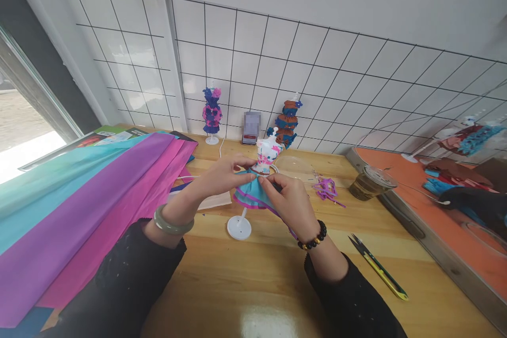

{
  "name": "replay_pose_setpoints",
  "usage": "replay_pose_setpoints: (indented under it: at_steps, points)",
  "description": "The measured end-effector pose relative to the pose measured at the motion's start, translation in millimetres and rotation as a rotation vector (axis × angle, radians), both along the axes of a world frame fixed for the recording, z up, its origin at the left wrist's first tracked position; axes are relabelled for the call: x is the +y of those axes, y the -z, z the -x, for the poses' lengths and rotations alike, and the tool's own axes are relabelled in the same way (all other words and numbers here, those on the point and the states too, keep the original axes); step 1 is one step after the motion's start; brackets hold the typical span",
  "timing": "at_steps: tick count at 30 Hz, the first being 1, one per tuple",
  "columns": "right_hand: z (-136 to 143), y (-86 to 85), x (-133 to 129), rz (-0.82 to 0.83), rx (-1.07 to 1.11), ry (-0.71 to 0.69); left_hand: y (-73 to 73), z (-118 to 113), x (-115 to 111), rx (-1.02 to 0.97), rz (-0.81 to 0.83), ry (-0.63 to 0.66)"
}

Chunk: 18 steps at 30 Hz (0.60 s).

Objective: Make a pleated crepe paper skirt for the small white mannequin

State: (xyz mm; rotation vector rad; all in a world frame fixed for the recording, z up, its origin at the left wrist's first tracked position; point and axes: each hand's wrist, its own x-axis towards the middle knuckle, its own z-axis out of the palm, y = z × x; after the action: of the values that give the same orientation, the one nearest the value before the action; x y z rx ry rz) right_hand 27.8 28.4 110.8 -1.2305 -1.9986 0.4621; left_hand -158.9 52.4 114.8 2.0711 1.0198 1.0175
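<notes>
A small dress-form mannequin (268,154) with a white, pink and blue floral top stands on a round white base (239,227). Around its waist hangs a light blue skirt (250,190) with a purple edge. My left hand (222,173) is at the left of the waist, thumb pressed on the skirt's upper edge, fingers behind the form. From the right, my right hand (291,200) pinches the skirt's top edge near the front between thumb and index finger.
Blue, purple and pink sheets (119,200) lie at left. Two dressed forms (212,111) (285,124) stand by the wall. Purple scraps (327,189), a lidded cup (370,182) and yellow-handled snips (378,266) are at right, beside an orange surface (443,211).
</notes>
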Motion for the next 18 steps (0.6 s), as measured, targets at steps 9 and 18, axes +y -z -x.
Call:
replay_pose_setpoints:
  at_steps: [9,18]
  points:
    - [-1.5,2.5,4.7,0.049,0.033,-0.006,0.3,-1.7,-1.3,0.018,0.009,-0.036]
    - [-0.8,1.8,3.6,0.036,0.021,0.025,-4.8,-9.1,-8.6,0.055,-0.016,-0.148]
